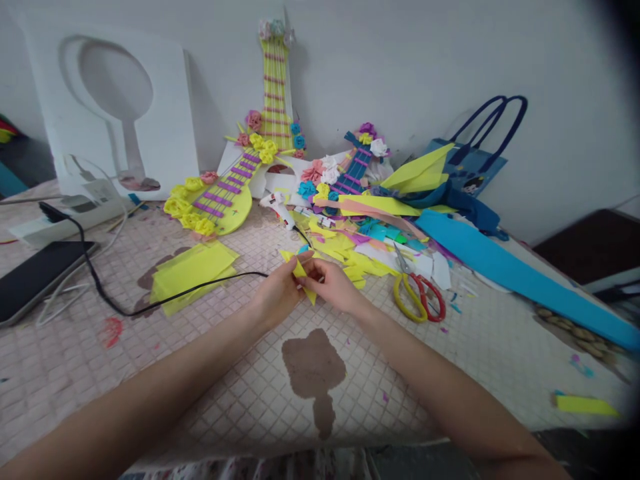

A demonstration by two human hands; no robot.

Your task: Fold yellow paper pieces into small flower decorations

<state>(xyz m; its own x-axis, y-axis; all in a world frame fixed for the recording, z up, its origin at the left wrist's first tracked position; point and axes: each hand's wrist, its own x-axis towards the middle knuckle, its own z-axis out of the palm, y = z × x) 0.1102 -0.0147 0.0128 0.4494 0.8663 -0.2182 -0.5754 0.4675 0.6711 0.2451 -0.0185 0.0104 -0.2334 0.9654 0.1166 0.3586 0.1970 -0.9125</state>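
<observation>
Diamond-patterned tablecloth [225, 393], left hand [278, 291] and right hand [334, 284] pinching thin yellow strip [301, 271], loop-handled scissors [418, 292] nearby

Head-worn view, forward and down

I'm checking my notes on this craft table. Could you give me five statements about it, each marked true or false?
1. The left hand and right hand both hold a yellow strip. True.
2. The scissors lie left of both hands. False: the scissors lie to their right.
3. A black device lies at the far left. True.
4. The glue gun is in the left hand. False: the glue gun sits beyond both hands.
5. The scissors' handles are yellow and red. True.
</observation>
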